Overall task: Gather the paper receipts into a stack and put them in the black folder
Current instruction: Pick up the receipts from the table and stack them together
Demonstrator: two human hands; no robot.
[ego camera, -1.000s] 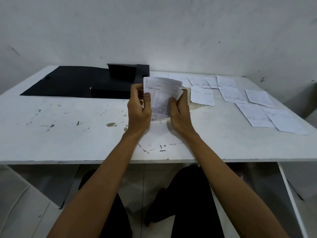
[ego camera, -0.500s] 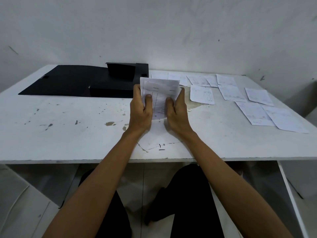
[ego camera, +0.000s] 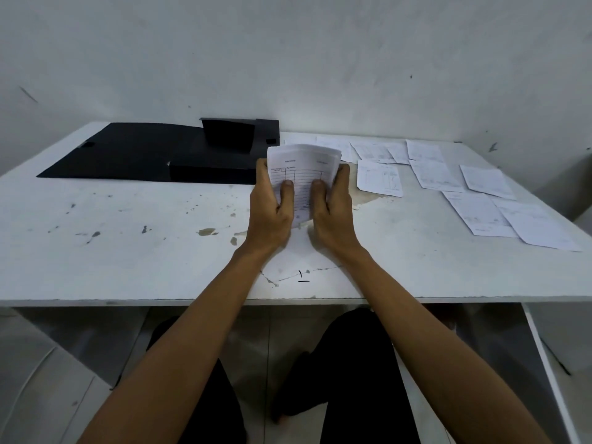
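Note:
Both hands hold one stack of white paper receipts [ego camera: 303,169] upright on its lower edge at the middle of the table. My left hand [ego camera: 270,208] grips its left side and my right hand [ego camera: 333,209] grips its right side, thumbs on the printed front sheet. The black folder [ego camera: 134,152] lies open at the back left, its raised flap [ego camera: 229,134] just left of the stack. Several loose receipts lie flat on the right: one [ego camera: 379,179] close to my right hand, others [ego camera: 432,173] farther back, and two [ego camera: 480,214] near the right edge.
The white table [ego camera: 128,251] is chipped and stained, with a cracked patch near its front edge. A white wall stands right behind it. My legs in black trousers [ego camera: 358,363] show beneath the table.
The stack has been squared up: its sheets were fanned and skewed, and now sit aligned between both hands. The hands have shifted slightly forward.

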